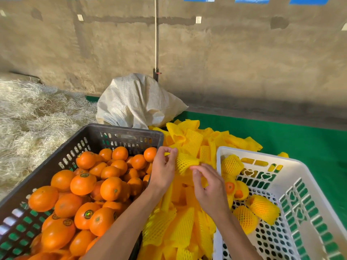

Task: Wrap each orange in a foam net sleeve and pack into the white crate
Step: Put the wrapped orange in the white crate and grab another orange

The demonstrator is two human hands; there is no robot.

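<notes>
Head view, sleeve (185, 162) between hands (pinched)

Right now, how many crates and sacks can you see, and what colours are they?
black crate: 1
white crate: 1
white woven sack: 1
Total: 3

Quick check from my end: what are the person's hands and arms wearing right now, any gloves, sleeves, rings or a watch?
Nothing that shows. The left hand and the right hand are bare, with no gloves and no rings visible. Both forearms are uncovered down to the bottom edge of the picture: no sleeves, watch or wristband in view.
</notes>
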